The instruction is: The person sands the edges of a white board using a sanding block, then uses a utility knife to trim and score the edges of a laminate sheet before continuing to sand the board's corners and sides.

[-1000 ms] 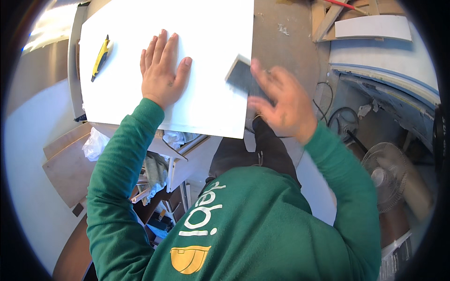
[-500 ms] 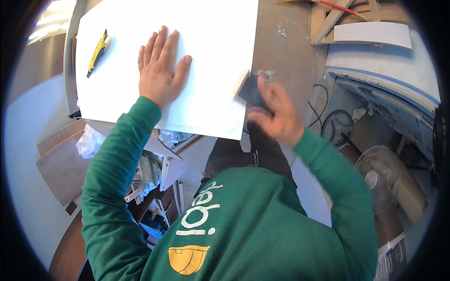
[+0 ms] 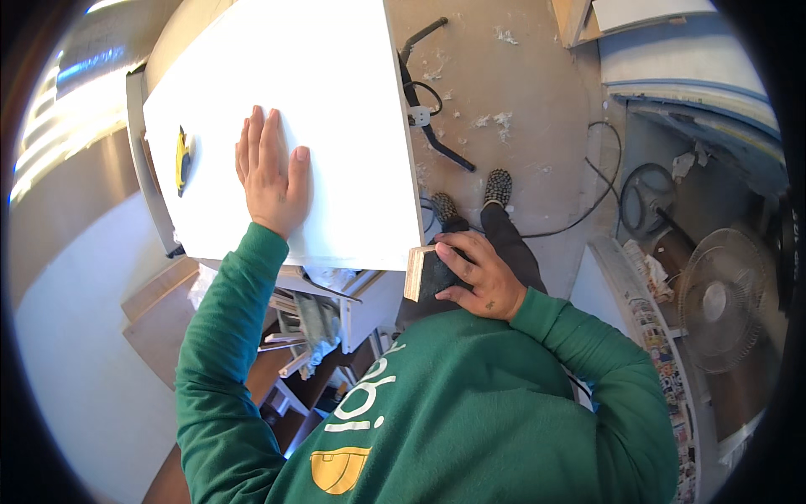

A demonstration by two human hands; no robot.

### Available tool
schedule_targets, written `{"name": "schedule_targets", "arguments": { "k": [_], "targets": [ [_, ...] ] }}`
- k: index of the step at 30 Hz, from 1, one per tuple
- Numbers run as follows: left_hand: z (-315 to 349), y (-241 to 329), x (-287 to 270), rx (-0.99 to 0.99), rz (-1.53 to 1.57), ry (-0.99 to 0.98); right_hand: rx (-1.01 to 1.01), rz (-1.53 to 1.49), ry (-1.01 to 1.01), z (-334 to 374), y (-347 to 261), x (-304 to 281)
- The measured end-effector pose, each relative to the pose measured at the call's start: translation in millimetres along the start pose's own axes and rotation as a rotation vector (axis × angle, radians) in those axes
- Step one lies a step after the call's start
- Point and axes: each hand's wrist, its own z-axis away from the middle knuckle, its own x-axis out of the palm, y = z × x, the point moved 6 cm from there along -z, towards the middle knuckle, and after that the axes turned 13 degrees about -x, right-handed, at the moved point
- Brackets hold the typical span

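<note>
A large white panel (image 3: 353, 109) lies in front of me. Flat on its surface rests my left hand (image 3: 273, 185), fingers stretched out toward the far side, holding nothing. A yellow and black utility knife (image 3: 181, 161) lies left of that hand, apart from it. My right hand (image 3: 487, 281) is closed around a sanding block (image 3: 416, 275), a plywood block with layered edges and a dark face. The block is beside the panel's near right corner, in front of my body; whether it touches the panel edge I cannot tell.
Right of the panel, a black metal leg (image 3: 449, 149) and a black cable (image 3: 579, 218) lie on the dusty floor with scattered shavings. A fan (image 3: 722, 298) stands at the right. Below the panel are rags (image 3: 319, 328) and wood strips.
My right hand has brought the sanding block nearer my body, to the panel's near right corner. The left hand stays flat on the panel. My view has shifted, showing more floor and my feet.
</note>
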Motion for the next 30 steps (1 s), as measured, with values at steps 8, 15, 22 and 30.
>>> {"name": "schedule_targets", "arguments": {
  "k": [8, 15, 22, 30],
  "targets": [
    [-1.3, 5.8, 1.4, 0.015, -0.005, -0.03, 0.0, -0.007, 0.227, -106.6, 80.8, -48.5],
    [-2.3, 6.1, 2.2, 0.001, -0.015, -0.045, 0.003, -0.012, 0.213, -71.3, 55.5, -30.1],
    [-0.1, 7.7, 0.5, 0.014, -0.027, -0.042, 0.025, 0.016, 0.258, -102.4, 66.3, -44.5],
    [-1.1, 4.4, 4.8, 0.011, -0.018, -0.068, 0.036, -0.035, 0.351, -173.7, 111.5, -77.9]
  ]
}}
